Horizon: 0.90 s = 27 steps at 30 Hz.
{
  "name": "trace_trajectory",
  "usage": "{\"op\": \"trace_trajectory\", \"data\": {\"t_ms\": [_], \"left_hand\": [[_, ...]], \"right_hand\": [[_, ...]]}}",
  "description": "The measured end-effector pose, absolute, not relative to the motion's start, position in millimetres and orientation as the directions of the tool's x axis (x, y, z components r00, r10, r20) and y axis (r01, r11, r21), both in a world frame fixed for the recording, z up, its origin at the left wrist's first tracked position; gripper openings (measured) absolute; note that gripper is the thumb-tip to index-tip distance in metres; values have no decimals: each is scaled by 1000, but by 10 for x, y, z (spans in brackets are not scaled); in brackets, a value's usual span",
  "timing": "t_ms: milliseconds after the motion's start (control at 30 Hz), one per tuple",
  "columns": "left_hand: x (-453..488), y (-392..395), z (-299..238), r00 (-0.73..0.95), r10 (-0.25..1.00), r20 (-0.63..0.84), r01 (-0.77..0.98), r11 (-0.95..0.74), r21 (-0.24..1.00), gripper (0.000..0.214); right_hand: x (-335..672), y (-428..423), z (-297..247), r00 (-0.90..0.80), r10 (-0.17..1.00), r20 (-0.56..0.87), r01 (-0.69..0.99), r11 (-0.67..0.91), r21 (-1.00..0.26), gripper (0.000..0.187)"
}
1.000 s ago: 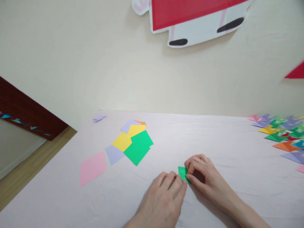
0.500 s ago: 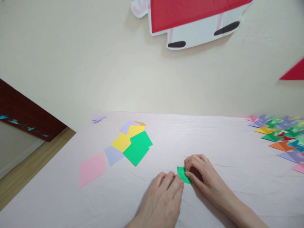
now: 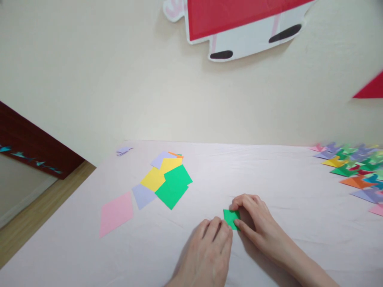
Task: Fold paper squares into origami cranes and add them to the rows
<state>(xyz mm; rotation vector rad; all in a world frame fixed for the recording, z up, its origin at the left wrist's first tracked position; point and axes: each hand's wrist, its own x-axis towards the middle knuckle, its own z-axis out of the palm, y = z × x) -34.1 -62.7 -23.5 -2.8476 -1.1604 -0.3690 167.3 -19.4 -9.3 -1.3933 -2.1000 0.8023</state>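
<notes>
A small folded piece of green paper (image 3: 230, 218) lies on the cloth-covered table in front of me. My right hand (image 3: 253, 217) grips its right side, the thumb on the near edge and the bent fingertips at the far edge. From the lower left, my left hand (image 3: 209, 249) holds the paper's near-left edge with its fingers curled down; their tips are partly hidden.
Loose squares lie to the left: green (image 3: 172, 193), yellow (image 3: 153, 179), lilac (image 3: 143, 196) and pink (image 3: 116, 213). A small folded lilac piece (image 3: 124, 151) rests at the back left. Rows of colourful folded paper figures (image 3: 357, 182) fill the right side. Behind the table rises a wall (image 3: 209, 103).
My right thumb and fingertips have spread apart over the green paper, uncovering more of its face. My left hand has shifted very slightly; the paper stays in about the same place.
</notes>
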Motion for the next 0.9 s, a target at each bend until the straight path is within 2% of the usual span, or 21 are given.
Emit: {"op": "trace_trajectory", "data": {"t_ms": [133,200,300,433,533,600,700,833,900], "left_hand": [[-354,-620,-250,677,676,291,704,-710,11,34],[-365,-597,-207,694,673,256,693,-721,16,35],[-380,-556,-101,721,677,150,673,-735,84,38],[-361,-557,-23,699,709,97,687,-703,183,40],[-304,-631,-42,636,765,100,732,-639,235,45],[-253,-708,-55,591,801,93,759,-592,270,53],[-187,-809,-29,548,831,102,767,-547,337,59],[-193,-764,42,486,861,151,743,-498,448,41],[-239,-661,60,475,859,191,732,-506,457,46]], "right_hand": [[1689,-166,-52,-351,934,68,590,277,-758,20],[1693,-156,-37,-339,939,57,566,252,-785,25],[1717,-145,-54,-308,950,51,508,209,-836,32],[1783,-173,-88,-208,976,69,435,155,-887,32],[1813,-290,-55,-154,984,92,540,162,-826,17],[1798,-412,-12,-189,974,126,610,217,-762,14],[1704,-594,34,-259,948,185,667,315,-676,21],[1514,-696,17,-284,930,232,727,366,-581,32],[1448,-668,-12,-295,924,242,755,381,-534,38]]}}
